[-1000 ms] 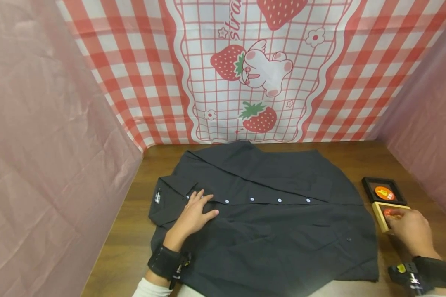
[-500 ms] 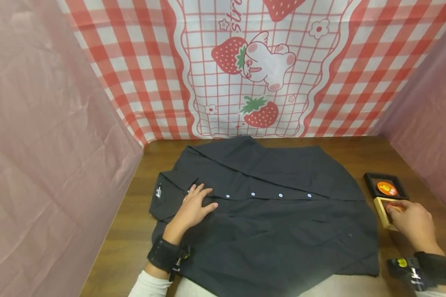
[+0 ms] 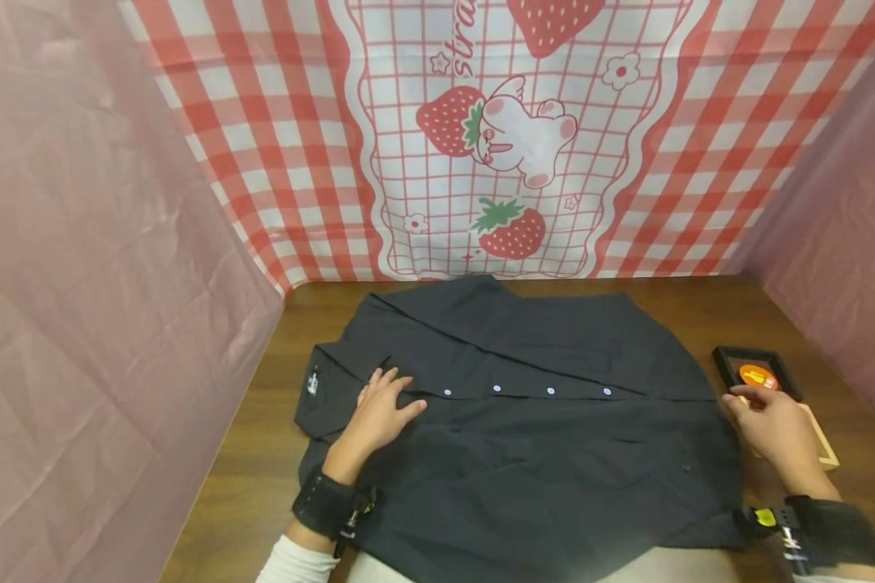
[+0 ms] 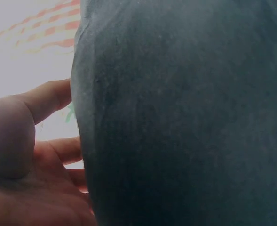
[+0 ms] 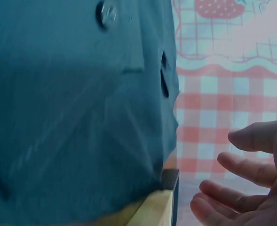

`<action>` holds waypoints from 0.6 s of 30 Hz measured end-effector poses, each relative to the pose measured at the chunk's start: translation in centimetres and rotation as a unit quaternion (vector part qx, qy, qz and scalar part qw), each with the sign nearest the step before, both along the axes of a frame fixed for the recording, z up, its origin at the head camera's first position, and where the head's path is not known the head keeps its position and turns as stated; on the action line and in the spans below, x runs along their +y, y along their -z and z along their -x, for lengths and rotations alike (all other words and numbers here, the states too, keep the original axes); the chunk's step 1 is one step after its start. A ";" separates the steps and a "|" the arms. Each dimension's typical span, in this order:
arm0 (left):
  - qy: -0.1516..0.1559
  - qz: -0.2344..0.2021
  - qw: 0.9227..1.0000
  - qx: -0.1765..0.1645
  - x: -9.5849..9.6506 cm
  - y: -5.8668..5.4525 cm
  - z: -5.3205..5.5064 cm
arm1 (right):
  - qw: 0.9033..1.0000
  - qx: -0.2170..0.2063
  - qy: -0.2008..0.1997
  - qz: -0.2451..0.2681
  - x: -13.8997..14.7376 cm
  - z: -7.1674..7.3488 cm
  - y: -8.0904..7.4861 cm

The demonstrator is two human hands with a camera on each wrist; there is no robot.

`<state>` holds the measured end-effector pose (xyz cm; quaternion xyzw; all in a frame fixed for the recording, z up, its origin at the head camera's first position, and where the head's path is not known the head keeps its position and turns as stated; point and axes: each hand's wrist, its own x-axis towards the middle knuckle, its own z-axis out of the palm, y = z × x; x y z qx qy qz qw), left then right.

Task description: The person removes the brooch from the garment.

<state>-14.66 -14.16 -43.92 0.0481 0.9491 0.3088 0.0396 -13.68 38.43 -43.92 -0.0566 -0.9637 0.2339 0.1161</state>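
Observation:
A dark grey buttoned shirt (image 3: 539,461) lies spread on the table, its collar towards the left. My left hand (image 3: 376,413) rests on it near the collar, fingers extended; in the left wrist view the dark cloth hides part of that hand. At the shirt's right edge, my right hand (image 3: 778,429) hovers beside a small light wooden tray (image 3: 822,441) and covers most of it. In the right wrist view, the fingers (image 5: 251,169) are loosely bent and apart, with nothing between them. A black tray (image 3: 727,368) adjoins the wooden one and holds an orange disc (image 3: 757,376).
The brown wooden table (image 3: 248,421) shows around the shirt. A red-and-white checked strawberry cloth (image 3: 262,138) hangs at the back. Pink curtains (image 3: 117,283) close off both sides.
My right hand has drawn back from the red disc in the wooden tray and shifted left towards the shirt's edge. My left hand has stayed on the shirt.

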 end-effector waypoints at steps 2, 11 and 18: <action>-0.005 0.000 1.000 0.001 0.1 -0.1 -0.1 | 1.000 -0.006 0.007 0.011 -0.5 0.0 0.1; -0.024 -0.004 1.000 0.010 0.4 -0.3 -0.1 | 0.999 -0.015 -0.005 0.048 -2.8 0.7 0.1; -0.037 -0.001 0.999 0.014 0.5 -0.1 0.0 | 0.998 -0.021 -0.024 0.061 -4.3 1.1 -0.2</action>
